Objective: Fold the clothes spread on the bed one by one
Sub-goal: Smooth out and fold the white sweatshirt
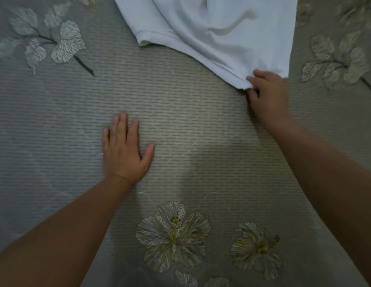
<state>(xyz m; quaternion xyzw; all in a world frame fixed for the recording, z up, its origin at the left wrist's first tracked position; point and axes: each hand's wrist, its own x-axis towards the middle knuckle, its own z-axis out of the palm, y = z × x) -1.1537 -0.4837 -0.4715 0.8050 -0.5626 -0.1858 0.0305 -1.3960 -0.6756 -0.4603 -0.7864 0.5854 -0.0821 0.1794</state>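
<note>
Right hand (268,94): fingers pinch the near hem corner of the white shirt (217,32), lying at the far side of the bed (190,112). Left hand (123,151): fingers straight, flat on bed.

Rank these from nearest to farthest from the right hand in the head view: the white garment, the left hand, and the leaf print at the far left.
1. white garment: its corner is pinched by the right hand.
2. left hand: flat on the bedspread, centre-left.
3. leaf print: upper left.
</note>
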